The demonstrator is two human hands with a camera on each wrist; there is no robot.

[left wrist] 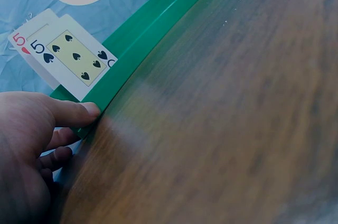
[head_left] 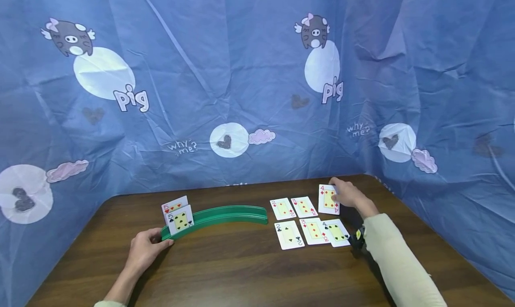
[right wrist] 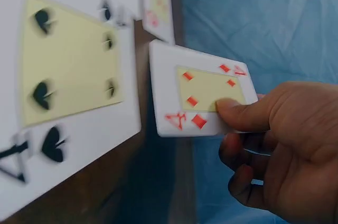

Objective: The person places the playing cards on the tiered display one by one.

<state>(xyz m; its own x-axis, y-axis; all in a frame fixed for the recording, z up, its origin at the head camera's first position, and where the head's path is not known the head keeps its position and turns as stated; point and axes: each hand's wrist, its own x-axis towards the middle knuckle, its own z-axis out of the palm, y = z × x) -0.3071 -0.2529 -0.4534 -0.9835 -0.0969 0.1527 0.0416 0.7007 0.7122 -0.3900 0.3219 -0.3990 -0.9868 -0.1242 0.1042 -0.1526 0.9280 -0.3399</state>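
Two fives [head_left: 181,220] in green holder [head_left: 229,214], its end between pinching left fingers [left wrist: 62,137], diamond four [head_left: 327,203] between right fingers [right wrist: 232,151]

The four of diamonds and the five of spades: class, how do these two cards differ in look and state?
The four of diamonds has red markings; the five of spades has black ones.
The right hand pinches the four of diamonds, while the five of spades stands in the green holder.
Both are white with a yellowish centre panel.
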